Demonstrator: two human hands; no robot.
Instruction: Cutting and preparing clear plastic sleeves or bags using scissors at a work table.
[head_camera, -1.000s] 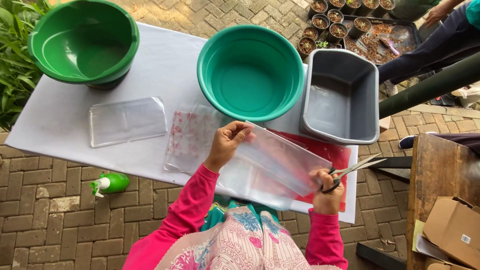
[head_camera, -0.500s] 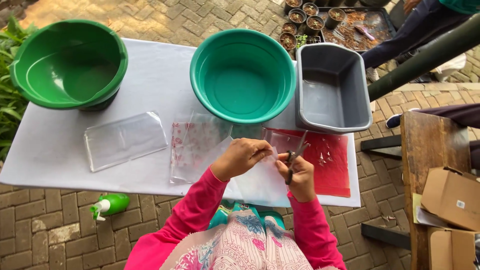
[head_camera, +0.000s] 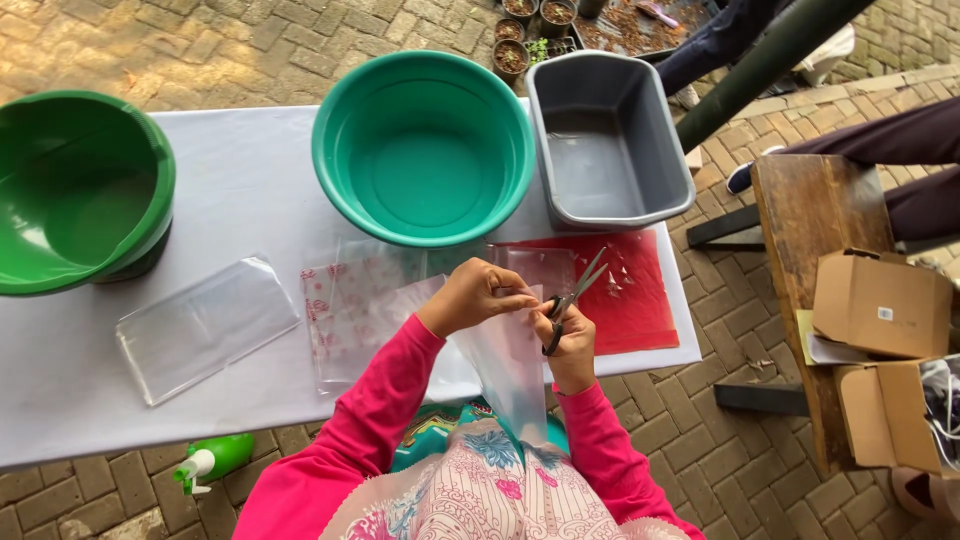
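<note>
At table's near edge, two hands work a clear plastic bag with scissors.

Left hand (head_camera: 478, 296) pinches the top of the clear plastic bag (head_camera: 508, 365), which hangs toward the lap; right hand (head_camera: 572, 340) grips grey scissors (head_camera: 573, 297), blades parted at the bag's edge. At 10 o'clock lie a red-printed bag (head_camera: 350, 300) and a plain clear bag (head_camera: 205, 325); at 3 o'clock, brown cardboard boxes (head_camera: 880, 305).

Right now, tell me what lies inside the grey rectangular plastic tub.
The grey rectangular plastic tub looks empty: only its bare, slightly shiny floor and walls show. The strip of floor just behind its near rim is hidden from the head camera.
</note>
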